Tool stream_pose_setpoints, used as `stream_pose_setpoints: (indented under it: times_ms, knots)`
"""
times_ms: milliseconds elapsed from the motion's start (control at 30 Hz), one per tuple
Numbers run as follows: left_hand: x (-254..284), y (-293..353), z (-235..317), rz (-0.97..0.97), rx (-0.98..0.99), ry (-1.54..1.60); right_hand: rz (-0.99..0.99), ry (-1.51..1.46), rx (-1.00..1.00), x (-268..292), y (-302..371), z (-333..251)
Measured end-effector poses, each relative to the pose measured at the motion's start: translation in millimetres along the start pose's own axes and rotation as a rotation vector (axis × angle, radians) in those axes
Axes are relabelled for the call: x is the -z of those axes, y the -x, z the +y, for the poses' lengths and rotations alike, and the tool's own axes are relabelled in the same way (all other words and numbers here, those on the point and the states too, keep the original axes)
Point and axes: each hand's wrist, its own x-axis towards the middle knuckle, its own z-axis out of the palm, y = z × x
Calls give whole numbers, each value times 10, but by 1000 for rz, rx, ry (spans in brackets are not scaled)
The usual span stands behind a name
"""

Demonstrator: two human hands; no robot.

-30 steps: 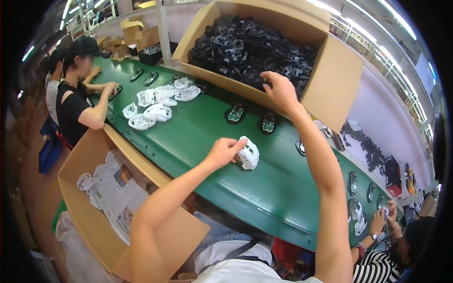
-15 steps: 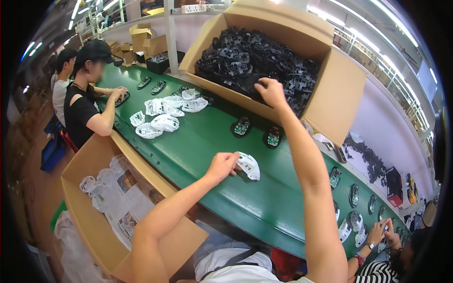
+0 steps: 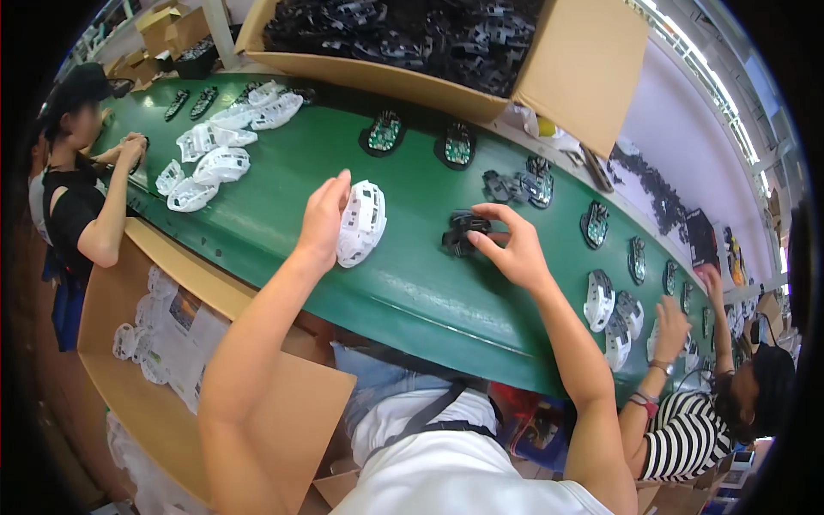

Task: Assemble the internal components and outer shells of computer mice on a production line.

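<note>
My left hand [image 3: 324, 221] is closed on a white curved plastic shell [image 3: 364, 225], holding it by its left side with the slotted face up, above the green table [image 3: 412, 296]. To the right, my right hand [image 3: 511, 245] pinches a black plastic part [image 3: 463, 232] between thumb and fingers. Its exact shape is partly hidden by the fingers. Beyond that hand, a loose black plastic piece [image 3: 502, 185] lies beside a green circuit board on a black base [image 3: 539, 182]. Two more such boards [image 3: 384, 134] [image 3: 457, 146] lie near the big box.
A cardboard box [image 3: 369, 67] of black plastic parts stands at the back. White shells [image 3: 221, 165] lie grouped at left. Near my left arm, an open carton [image 3: 232, 296] holds white pieces. Co-workers [image 3: 81, 189] [image 3: 687, 421] sit at both sides; boards and shells lie at right.
My right hand has come out of the big box toward me, now with a black plastic part. My left hand still holds the white shell, which is turned more upright. The view has shifted.
</note>
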Motion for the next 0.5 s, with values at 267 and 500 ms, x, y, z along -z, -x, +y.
stream_pose_setpoints:
  times_ms: [267, 500]
  knots:
    - [-288, 224, -67, -186, -19, -496, -106, 228, 93, 358, 370, -302]
    - [-265, 211, 29, -250, 46, -165, 267, 838, 286, 897, -381, 470]
